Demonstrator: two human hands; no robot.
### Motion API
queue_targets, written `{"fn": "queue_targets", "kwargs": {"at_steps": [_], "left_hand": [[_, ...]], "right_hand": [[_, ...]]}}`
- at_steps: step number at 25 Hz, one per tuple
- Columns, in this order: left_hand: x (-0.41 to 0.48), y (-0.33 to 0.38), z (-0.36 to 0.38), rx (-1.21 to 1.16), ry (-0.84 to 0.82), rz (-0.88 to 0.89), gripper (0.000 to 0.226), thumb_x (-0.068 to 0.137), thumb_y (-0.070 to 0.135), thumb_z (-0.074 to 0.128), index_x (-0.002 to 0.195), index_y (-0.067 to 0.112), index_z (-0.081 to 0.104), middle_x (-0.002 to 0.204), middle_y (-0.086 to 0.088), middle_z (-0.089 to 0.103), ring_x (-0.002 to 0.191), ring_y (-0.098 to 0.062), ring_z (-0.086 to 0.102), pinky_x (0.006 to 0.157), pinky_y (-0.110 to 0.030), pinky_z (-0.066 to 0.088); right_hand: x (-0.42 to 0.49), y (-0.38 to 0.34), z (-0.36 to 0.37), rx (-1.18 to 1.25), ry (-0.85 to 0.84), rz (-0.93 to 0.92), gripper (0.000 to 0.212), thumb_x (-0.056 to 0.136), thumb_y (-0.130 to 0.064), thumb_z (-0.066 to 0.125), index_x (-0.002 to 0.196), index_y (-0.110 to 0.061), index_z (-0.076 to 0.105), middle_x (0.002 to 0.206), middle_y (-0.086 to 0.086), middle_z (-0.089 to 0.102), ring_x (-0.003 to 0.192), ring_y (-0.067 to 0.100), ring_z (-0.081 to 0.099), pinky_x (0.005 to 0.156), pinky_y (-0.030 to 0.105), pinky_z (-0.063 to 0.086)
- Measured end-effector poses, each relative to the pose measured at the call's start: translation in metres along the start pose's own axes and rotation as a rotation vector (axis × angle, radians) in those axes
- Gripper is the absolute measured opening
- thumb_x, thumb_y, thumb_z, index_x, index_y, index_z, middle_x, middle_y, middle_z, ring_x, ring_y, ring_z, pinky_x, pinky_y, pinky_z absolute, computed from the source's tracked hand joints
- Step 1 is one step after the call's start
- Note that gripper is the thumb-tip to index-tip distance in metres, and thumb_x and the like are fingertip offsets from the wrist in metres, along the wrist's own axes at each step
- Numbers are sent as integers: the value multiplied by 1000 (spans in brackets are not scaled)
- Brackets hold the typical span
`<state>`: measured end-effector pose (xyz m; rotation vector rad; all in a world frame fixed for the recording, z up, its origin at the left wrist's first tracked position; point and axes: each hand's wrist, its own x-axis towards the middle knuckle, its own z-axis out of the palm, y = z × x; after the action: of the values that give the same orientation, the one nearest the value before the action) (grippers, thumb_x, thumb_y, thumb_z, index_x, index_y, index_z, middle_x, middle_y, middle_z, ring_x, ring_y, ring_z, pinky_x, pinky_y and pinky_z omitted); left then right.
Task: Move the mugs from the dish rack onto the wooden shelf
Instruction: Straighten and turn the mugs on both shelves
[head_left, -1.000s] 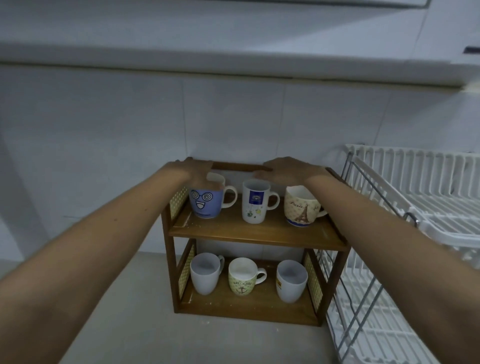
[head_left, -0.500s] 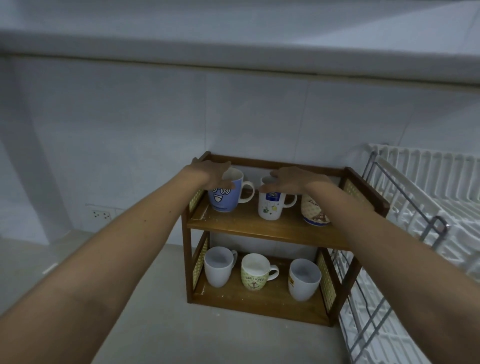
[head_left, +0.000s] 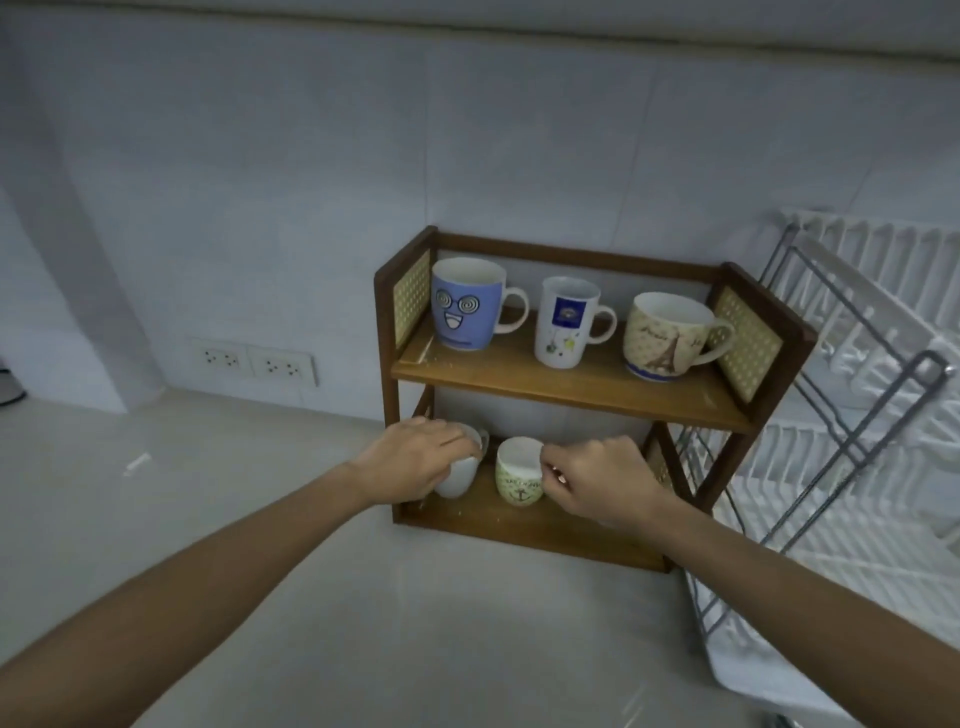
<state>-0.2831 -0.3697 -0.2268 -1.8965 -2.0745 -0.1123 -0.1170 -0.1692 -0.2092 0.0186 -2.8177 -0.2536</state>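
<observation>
The two-tier wooden shelf (head_left: 566, 387) stands against the wall. Its upper board carries a blue smiley mug (head_left: 464, 307), a tall white mug (head_left: 562, 323) and a cream Eiffel-tower mug (head_left: 666, 339). On the lower board, my left hand (head_left: 413, 462) wraps over a plain white mug (head_left: 461, 477) at the left. My right hand (head_left: 597, 483) pinches the handle side of a yellow-green mug (head_left: 517, 475) in the middle. The lower board's right end is hidden behind my right hand.
A white dish rack (head_left: 862, 426) with a grey wire frame stands just right of the shelf, with no mugs visible in it. Two wall sockets (head_left: 254, 361) sit low on the tiled wall at the left. The pale countertop (head_left: 260, 519) spreads in front.
Both hands have dropped from the mugs on the upper board to the mugs on the lower board. The view has shifted left and pulled back.
</observation>
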Motion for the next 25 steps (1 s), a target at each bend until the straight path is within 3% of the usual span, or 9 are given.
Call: {"fn": "queue_targets", "kwargs": {"at_steps": [4, 7, 9, 11, 14, 21, 25], "left_hand": [[26, -3, 30, -239, -188, -546, 44, 94, 26, 52, 136, 12, 46, 134, -13, 51, 122, -30, 51, 97, -41, 47], [52, -16, 55, -336, -334, -802, 69, 90, 48, 54, 144, 8, 35, 145, -19, 40, 129, -33, 45, 104, -43, 42], [65, -23, 72, -310, -424, -821, 82, 82, 64, 55, 142, 9, 39, 144, -17, 44, 126, -32, 48, 102, -42, 43], [70, -28, 83, -231, -501, -818, 84, 75, 73, 55, 132, 11, 49, 132, -13, 56, 116, -29, 55, 94, -40, 48], [72, -37, 86, -165, -514, -798, 77, 75, 67, 61, 127, 13, 52, 127, -10, 59, 112, -26, 57, 85, -34, 47], [81, -44, 71, -182, -700, -668, 79, 84, 44, 66, 147, 13, 30, 149, -11, 40, 133, -30, 41, 102, -39, 42], [83, -37, 72, -61, -675, -670, 80, 81, 64, 58, 139, 11, 41, 138, -12, 50, 122, -29, 50, 93, -36, 47]], "right_hand": [[29, -1, 44, 105, -284, 236, 26, 90, -34, 44, 105, -17, 58, 102, 9, 68, 87, 29, 63, 68, 38, 50], [54, 7, 79, 221, -455, 410, 61, 86, -45, 56, 139, -19, 38, 140, 10, 47, 124, 32, 45, 96, 45, 42], [66, 18, 98, 275, -548, 454, 86, 82, -52, 61, 149, -21, 17, 156, 7, 23, 139, 32, 25, 107, 49, 31], [73, 27, 112, 272, -629, 427, 96, 79, -56, 62, 151, -21, 8, 159, 4, 14, 142, 31, 20, 110, 50, 27], [76, 31, 125, 241, -617, 377, 89, 78, -55, 64, 147, -17, 24, 151, 9, 34, 132, 32, 38, 103, 46, 37], [83, 35, 125, 256, -601, 371, 85, 67, -51, 77, 136, -15, 43, 132, 9, 54, 114, 28, 53, 92, 41, 48], [84, 38, 124, 262, -628, 367, 89, 66, -45, 80, 139, -15, 39, 136, 11, 50, 118, 30, 50, 94, 41, 48]]}}
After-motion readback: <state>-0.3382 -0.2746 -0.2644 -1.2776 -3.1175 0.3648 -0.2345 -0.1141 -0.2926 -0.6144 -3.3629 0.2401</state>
